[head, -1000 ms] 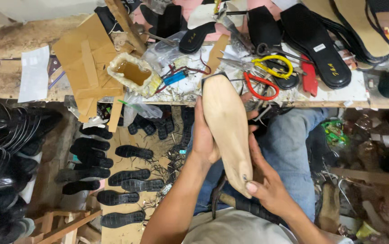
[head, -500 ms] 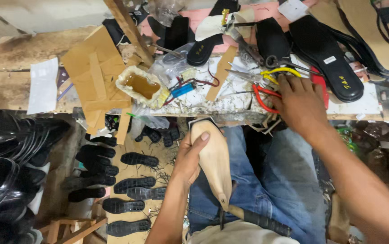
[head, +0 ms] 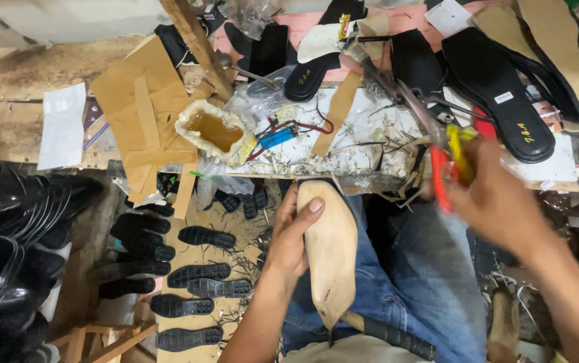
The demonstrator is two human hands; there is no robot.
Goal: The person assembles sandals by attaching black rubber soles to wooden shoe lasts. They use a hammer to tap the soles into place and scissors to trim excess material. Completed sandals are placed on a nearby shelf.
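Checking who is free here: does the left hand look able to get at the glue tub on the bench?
Probably not at once: the left hand grips the pale sole on the lap. The glue tub sits uncovered at the bench edge.

Pale tan pointed shoe sole (head: 330,252) held upright over lap, red-and-yellow-handled scissors (head: 452,165) blurred, lifted above bench edge
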